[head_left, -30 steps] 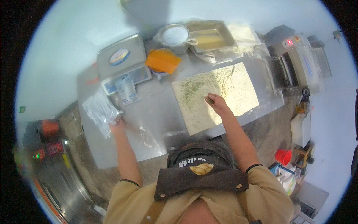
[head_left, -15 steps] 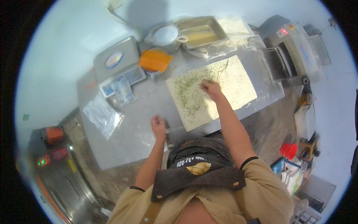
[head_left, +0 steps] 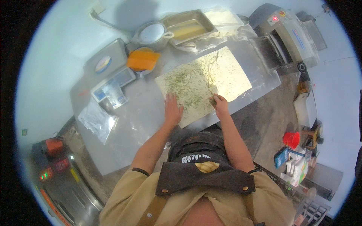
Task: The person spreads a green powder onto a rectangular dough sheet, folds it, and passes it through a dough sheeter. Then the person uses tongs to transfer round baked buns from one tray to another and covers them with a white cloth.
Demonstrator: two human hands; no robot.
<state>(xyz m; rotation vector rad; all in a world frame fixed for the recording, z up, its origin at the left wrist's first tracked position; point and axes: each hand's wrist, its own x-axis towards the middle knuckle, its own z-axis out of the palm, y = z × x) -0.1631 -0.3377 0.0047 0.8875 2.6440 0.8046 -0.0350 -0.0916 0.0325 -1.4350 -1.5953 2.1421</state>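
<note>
A pale, rectangular dough sheet [head_left: 235, 77] lies on the metal table in front of me, strewn with chopped green bits [head_left: 184, 81], thickest on its left half. A thin dark line crosses it near the middle; whether it is a crease or a shadow is unclear. My left hand [head_left: 174, 110] rests at the sheet's near left edge, fingers stretched out and apart. At the near edge, right of middle, my right hand [head_left: 220, 105] has its fingers pinched together, touching or just over the sheet. What is between those fingers is hidden.
Behind the sheet stand an orange scraper-like piece [head_left: 143, 60] over a bowl, a pot [head_left: 166, 41] and a metal tray [head_left: 211, 27]. A scale [head_left: 120, 80] and plastic bag [head_left: 98, 122] are at left. A roller machine [head_left: 284, 39] stands back right; a red bucket [head_left: 291, 140] is lower right.
My left hand has moved from the bare table right and up onto the sheet's left edge, its fingers opening. My right hand has come back from mid-sheet to the near edge.
</note>
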